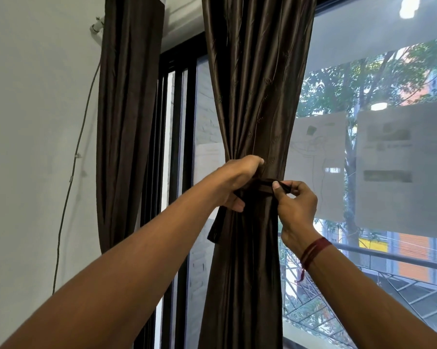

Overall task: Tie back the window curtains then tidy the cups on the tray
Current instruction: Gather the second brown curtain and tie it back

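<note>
Head view: the curtain (pixel 250 109) hangs mid-frame against the window (pixel 363 84), gathered at its waist. The left hand (pixel 237 182) curls round the gather and the tie (pixel 265 185). The right hand (pixel 295 205) pinches the tie's right end between thumb and forefinger. The cloth looks thin, soft and slippery, so it is best held at the waist, or the bunch will likely slide. The left fingertips are hidden behind the folds, and I cannot tell whether there is a knot. Cups and tray are out of view.
</note>
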